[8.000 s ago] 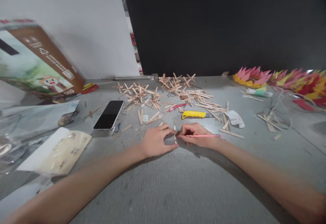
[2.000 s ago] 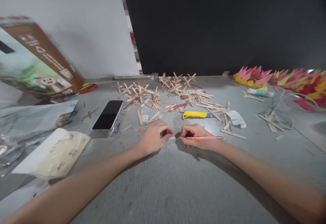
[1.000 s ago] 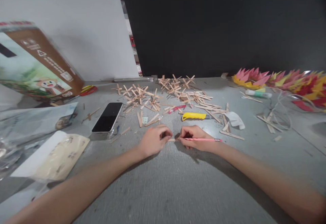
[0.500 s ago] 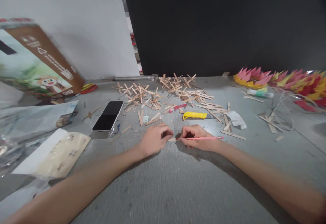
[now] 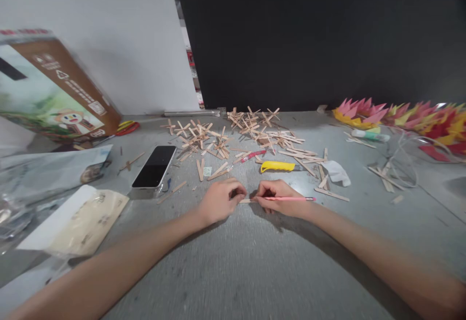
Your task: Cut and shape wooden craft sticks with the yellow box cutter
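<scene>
A short wooden craft stick (image 5: 246, 201) lies on the grey table between my two hands. My left hand (image 5: 223, 199) is closed at its left end, thumb and fingers pinching it. In my right hand (image 5: 279, 197) I grip a pink pencil (image 5: 291, 198), its eraser end pointing right and its tip at the stick's right part. The fingers partly hide the tip. Just beyond my right hand rests a yellow utility knife (image 5: 278, 166). A red strip-like item (image 5: 254, 155) lies to the left of the knife.
Crossed craft sticks (image 5: 198, 135) and loose sticks (image 5: 287, 139) are heaped at the back. A phone (image 5: 155, 167), a beige packet (image 5: 89, 220) and a printed box (image 5: 73, 92) stand or lie left. On the right are a crumpled tissue (image 5: 337, 173), a glue stick (image 5: 370, 135), a cable (image 5: 404, 164) and paper petals (image 5: 364, 111).
My right hand and the pencil have shifted very slightly left. My left hand stays on the stick, and the view has moved a little.
</scene>
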Demonstrator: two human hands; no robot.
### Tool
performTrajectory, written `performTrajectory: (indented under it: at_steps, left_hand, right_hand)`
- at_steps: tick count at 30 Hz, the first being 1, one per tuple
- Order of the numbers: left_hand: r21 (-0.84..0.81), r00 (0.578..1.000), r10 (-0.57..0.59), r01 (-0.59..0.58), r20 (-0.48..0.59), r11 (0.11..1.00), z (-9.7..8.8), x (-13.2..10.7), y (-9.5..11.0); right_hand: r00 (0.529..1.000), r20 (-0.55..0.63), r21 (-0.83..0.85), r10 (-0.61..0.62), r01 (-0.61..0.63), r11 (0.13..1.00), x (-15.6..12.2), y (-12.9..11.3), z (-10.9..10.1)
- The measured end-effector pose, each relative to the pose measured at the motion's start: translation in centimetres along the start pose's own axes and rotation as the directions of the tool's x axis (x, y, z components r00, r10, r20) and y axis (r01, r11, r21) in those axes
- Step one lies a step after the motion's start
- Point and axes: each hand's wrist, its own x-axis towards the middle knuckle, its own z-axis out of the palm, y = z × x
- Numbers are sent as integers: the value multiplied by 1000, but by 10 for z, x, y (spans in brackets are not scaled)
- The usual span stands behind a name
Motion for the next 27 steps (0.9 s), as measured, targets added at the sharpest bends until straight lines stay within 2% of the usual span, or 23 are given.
performTrajectory:
  at_steps: [7, 12, 16, 21, 24, 26, 27]
  left_hand:
    - [2, 1000, 5, -5, -1, 1000, 1, 0, -2]
    - [14, 1000, 7, -7, 2, 1000, 1, 0, -2]
    - [19, 1000, 18, -18, -4, 1000, 0, 0, -1]
    - [12, 999, 45, -45, 1, 999, -1, 1, -3]
    - [41, 996, 65, -62, -63, 997, -1, -3, -1]
    - [141, 989, 124, -112, -78, 984, 1, -8, 2]
    - [206, 983, 175, -161, -49, 965, 2, -10, 3]
  right_hand:
    - [995, 19, 24, -94, 94, 995, -3, 2, -2]
    - [1000, 19, 15, 0, 0, 1000, 0, 2, 0]
    - [997, -55, 12, -55, 56, 998, -1, 3, 0]
    - [961, -234, 77, -147, 169, 983, -1, 2, -5]
    - [921, -326, -100, -211, 188, 977, 0, 2, -13]
    - [890, -322, -306, -322, 224, 925, 1, 4, -21]
    - [878, -294, -397, -378, 248, 884, 1, 5, -26]
